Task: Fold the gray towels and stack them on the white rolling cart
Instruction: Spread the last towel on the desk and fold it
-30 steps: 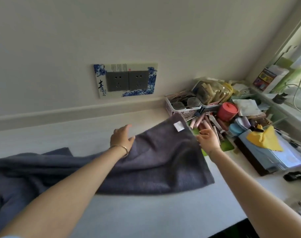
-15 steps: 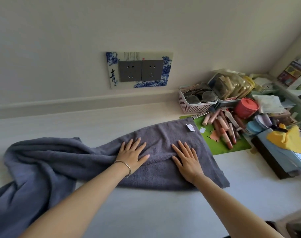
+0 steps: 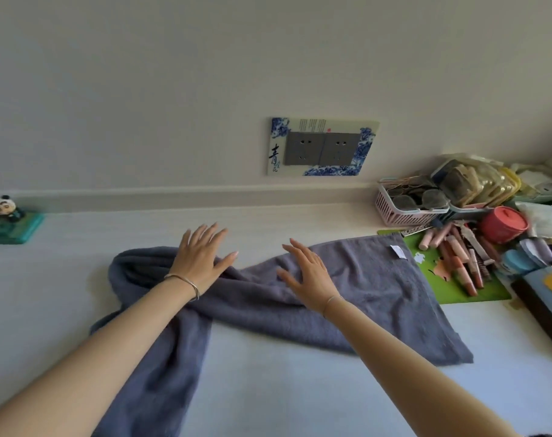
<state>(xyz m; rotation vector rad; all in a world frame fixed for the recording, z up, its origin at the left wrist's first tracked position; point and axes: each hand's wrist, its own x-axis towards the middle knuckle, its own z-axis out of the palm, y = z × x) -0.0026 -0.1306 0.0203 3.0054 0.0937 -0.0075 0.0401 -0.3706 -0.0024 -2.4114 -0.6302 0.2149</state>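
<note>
One gray towel [image 3: 347, 294] in view, lying on the white desk [image 3: 299, 389]: the end toward 3 o'clock is spread flat with its label up, the middle is twisted, and the rest is bunched and trails off toward 7 o'clock. Two hands, both with fingers straight and spread, gripping nothing. The left hand [image 3: 202, 260] rests its palm on the bunched hump at 10 o'clock of the towel's centre; the right hand [image 3: 306, 275] is over the twisted middle, and blur hides whether it presses or hovers. Change noted: half a second ago both palms lay flat side by side on the smoothed end; they have since travelled toward 9 o'clock. Judged meaning: the flat end is done and the crumpled part is next, with no fold made yet. The white rolling cart is not in view, and no stacked towels show. Other items: one double socket plate [image 3: 322, 146] on the wall at 12 o'clock; one panda figurine [image 3: 3, 206] at 9 o'clock; at 3 o'clock, one pink basket [image 3: 404, 212], one red pot [image 3: 503, 225], one green mat [image 3: 457, 285] and jumbled cosmetic tubes, uncountable.
</note>
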